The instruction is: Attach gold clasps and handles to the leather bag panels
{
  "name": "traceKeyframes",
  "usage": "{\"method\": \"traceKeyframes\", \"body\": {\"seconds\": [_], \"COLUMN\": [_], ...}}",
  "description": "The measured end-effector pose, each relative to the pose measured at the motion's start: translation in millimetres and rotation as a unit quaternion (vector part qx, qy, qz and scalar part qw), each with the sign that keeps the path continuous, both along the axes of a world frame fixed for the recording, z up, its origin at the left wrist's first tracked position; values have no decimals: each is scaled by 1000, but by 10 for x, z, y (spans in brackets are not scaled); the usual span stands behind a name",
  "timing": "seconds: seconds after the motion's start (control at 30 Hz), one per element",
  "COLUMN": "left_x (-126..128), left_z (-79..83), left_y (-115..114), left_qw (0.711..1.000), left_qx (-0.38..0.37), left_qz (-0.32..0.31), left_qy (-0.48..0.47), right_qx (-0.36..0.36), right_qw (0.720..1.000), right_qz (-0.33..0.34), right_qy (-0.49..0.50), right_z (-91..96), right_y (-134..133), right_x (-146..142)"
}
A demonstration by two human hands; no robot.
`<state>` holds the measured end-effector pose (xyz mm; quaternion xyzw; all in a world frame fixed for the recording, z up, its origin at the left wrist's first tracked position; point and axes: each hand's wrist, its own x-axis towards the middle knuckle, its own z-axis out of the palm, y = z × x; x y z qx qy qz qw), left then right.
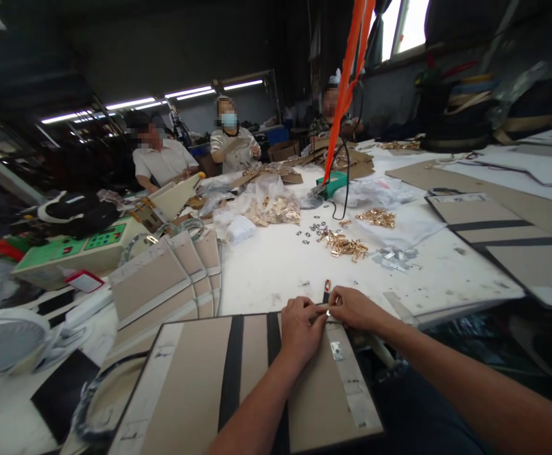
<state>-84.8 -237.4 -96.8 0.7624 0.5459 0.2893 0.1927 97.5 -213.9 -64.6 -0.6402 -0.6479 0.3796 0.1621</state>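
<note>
A beige bag panel [195,373] with two black stripes lies flat in front of me on the white table [276,265]. My left hand [302,328] rests on its top edge, fingers curled in a pinch. My right hand [354,308] meets it there, fingertips pinched on a small metal fitting at the panel's rim. A small silver clasp plate [336,350] is fixed to the panel just below my hands. A small red-tipped tool [326,287] lies on the table just beyond my fingers.
Several finished panels [172,278] are stacked at the left. Gold fittings [345,245] and silver bits [394,258] lie scattered mid-table. A green machine [74,249] stands left, a fan [6,341] below it. More striped panels [513,237] lie right. Three people sit at the far side.
</note>
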Motion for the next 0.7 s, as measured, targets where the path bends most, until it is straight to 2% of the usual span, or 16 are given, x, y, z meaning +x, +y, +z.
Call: {"method": "traceKeyframes", "body": {"seconds": [0.27,0.43,0.57,0.7], "left_x": [-51,-163,-312,-384], "left_z": [45,100,226,410], "left_y": [-19,-1,91,232], "left_qw": [999,995,989,977], "left_qx": [-37,-64,-84,-135], "left_qz": [29,21,-8,-37], "left_qy": [-4,71,118,160], "right_qx": [72,78,84,88], "right_qw": [997,997,996,996], "right_qz": [9,3,8,2], "right_qy": [0,-7,-12,-16], "right_z": [-168,-235,-237,-241], "right_y": [23,0,-25,-49], "right_x": [-75,-93,-104,-125]}}
